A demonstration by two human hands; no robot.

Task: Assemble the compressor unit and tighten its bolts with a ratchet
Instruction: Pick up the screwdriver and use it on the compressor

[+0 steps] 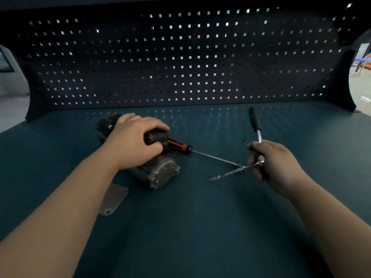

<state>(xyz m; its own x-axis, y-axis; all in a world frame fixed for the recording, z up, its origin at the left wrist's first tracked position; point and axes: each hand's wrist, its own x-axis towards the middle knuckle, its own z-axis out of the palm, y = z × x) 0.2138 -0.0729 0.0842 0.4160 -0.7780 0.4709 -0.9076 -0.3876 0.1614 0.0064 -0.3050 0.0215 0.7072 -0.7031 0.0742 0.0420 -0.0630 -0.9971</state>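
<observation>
Chrome ratchet is held by our right fingers, which curl round its head end with the black handle pointing away. Our right hand hovers over the teal tabletop. Our left hand grips the top of the compressor unit lying left of centre. Between them lie a red-black screwdriver and a long metal rod. A flat plate lies beside our left forearm.

We see a dark teal surface backed by an upright black pegboard, with light showing through its square holes. On the surface lies a screwdriver with a red-and-black handle, its thin shaft pointing right.
</observation>
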